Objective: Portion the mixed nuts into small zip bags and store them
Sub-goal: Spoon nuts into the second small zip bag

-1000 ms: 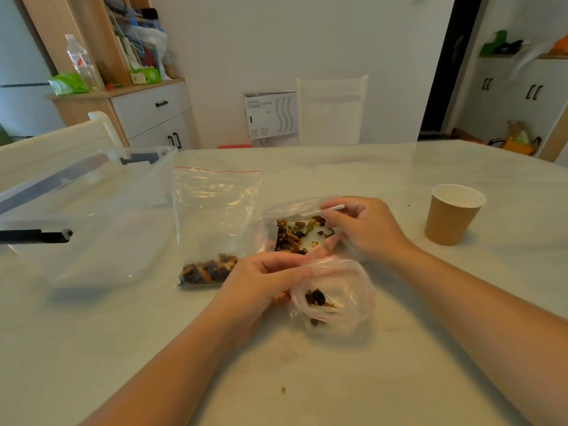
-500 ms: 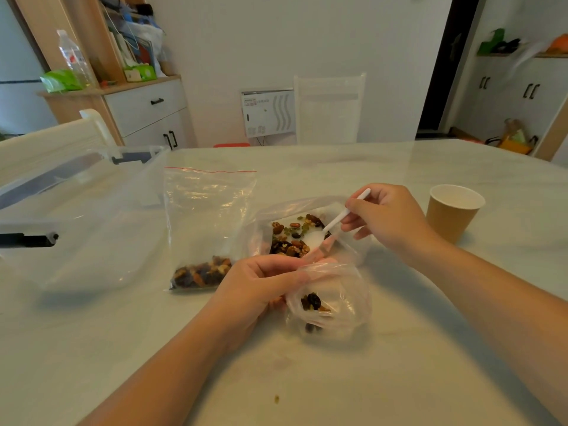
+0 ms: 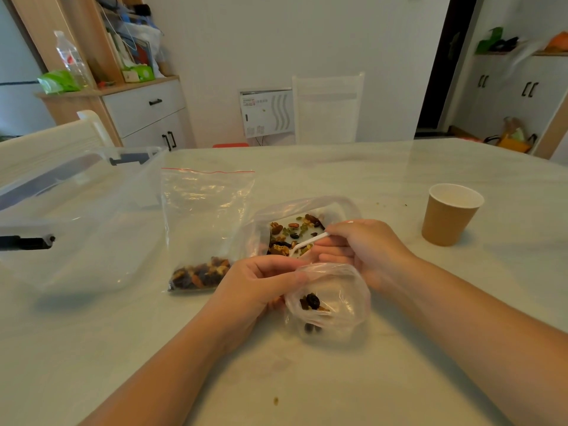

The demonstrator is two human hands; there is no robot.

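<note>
A plain white wall (image 3: 322, 41) stands far behind the pale worktop (image 3: 307, 379). A white chair (image 3: 327, 109) sits at its far side. Far left is a wooden cabinet (image 3: 141, 109) with white drawers. Far right is a dark doorway (image 3: 442, 66).
</note>
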